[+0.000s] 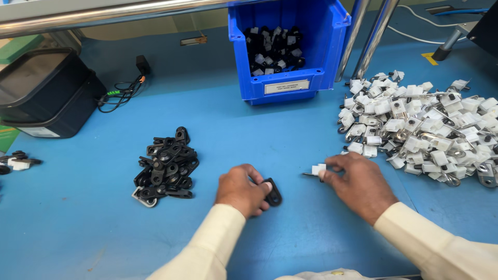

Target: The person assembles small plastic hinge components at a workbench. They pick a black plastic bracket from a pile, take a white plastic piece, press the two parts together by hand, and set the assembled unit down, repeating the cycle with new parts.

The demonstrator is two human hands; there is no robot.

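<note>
My left hand (241, 189) grips a small black plastic bracket (273, 193) low on the blue table, its thumb pressed on the part. My right hand (358, 184) pinches a small white plastic piece with a metal tab (316, 170) just to the right of it. The two parts lie a short gap apart. A heap of black brackets (167, 166) lies to the left of my left hand. A large heap of white-and-metal pieces (425, 129) spreads to the right of my right hand.
A blue bin (321, 57) holding assembled black-and-white parts stands at the back centre. A black tray (46, 93) and a coiled cable (122, 91) sit at the back left. Metal frame tubes (371, 39) rise behind the white heap. A few loose parts (18, 162) lie at the left edge.
</note>
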